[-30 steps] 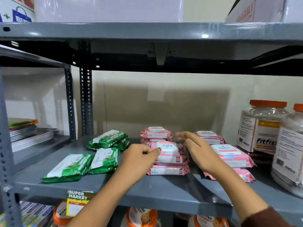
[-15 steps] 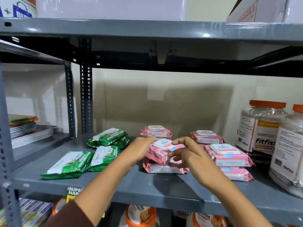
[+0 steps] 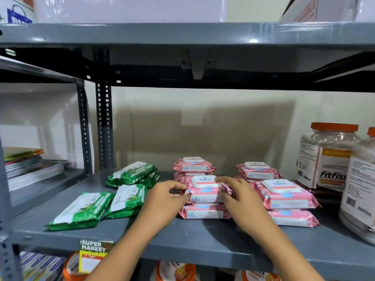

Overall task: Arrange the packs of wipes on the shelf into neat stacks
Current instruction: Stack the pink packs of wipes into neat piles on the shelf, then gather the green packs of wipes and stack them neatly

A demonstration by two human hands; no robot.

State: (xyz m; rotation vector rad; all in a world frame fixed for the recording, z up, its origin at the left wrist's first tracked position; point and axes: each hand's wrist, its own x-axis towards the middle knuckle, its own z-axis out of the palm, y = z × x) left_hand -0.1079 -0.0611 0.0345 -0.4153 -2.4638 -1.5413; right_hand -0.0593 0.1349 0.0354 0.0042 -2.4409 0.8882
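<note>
Both hands clasp the top pink pack of the front middle stack: the left hand pinches its left end with curled fingers, and the right hand lies over its right end, fingertips on the white lid. Half a second ago this pack was lifted and tilted above the stack; now it sits flat on the lower pink pack, so the step in hand looks like squaring its edges. Right of this stack stands another pink stack, two packs high and fairly even. Behind it sit two more pink stacks, one directly behind and one behind to the right. Left of it, four green packs lie loose and overlapping on the shelf, likely the remaining work. At the far right stand jars with orange lids, contents unclear.
</note>
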